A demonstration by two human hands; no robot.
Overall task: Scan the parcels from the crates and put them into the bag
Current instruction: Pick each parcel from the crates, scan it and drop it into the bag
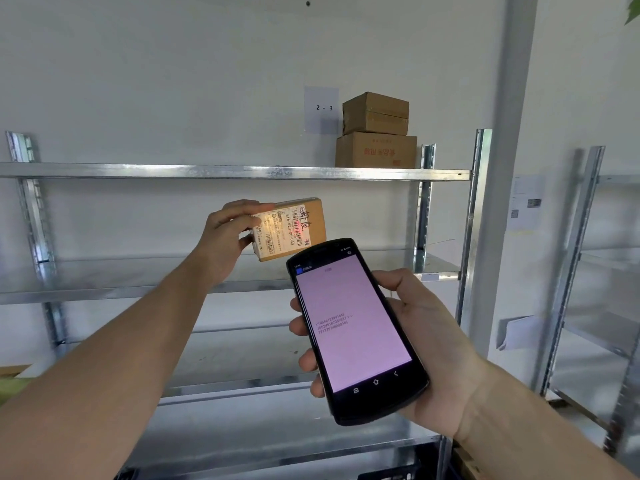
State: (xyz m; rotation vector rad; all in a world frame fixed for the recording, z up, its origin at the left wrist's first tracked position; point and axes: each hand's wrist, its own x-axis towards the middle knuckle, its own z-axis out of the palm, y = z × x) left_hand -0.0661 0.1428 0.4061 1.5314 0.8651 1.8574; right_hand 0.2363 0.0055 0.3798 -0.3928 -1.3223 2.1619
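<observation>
My left hand (227,237) grips a small brown cardboard parcel (304,226) by its left end and holds it up in front of the shelves, label toward me. A red and white glow lies across the white shipping label (282,233). My right hand (426,344) holds a black handheld scanner (353,327) just below and to the right of the parcel. Its top end points at the label. The scanner's pale pink screen shows a few lines of small text.
A metal shelving rack (242,173) stands against the white wall. Two stacked cardboard boxes (375,131) sit on its top shelf beside a paper sign marked 2 - 3. A dark crate edge (391,472) shows at the bottom. A second rack (588,271) stands at the right.
</observation>
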